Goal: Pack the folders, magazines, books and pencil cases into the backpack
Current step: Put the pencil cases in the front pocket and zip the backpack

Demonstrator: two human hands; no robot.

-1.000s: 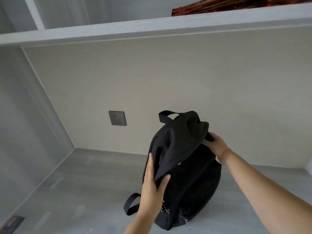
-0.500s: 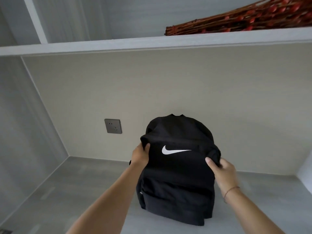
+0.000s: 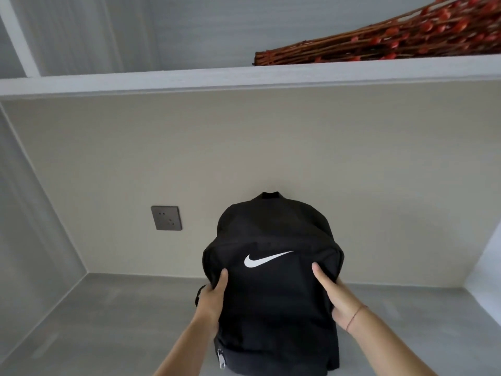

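Observation:
A black backpack (image 3: 271,299) with a white swoosh logo stands upright on the grey desk (image 3: 108,321), its front toward me and its back near the beige wall. My left hand (image 3: 212,297) grips its left side, thumb on the front panel. On the opposite side my right hand (image 3: 332,291) grips the fabric, thumb lying across the front. A silver zipper pull hangs low on the bag's left. No folders, magazines, books or pencil cases are in view.
A dark wall socket (image 3: 166,217) sits left of the bag. A white shelf (image 3: 244,77) overhangs the desk, carrying a bundle of red-budded twigs (image 3: 379,42). Side walls close the alcove at left and right.
The backpack was turned from side-on to front-facing and set closer to me. Both hands shifted down to grip its two sides, and the view tilted up a little.

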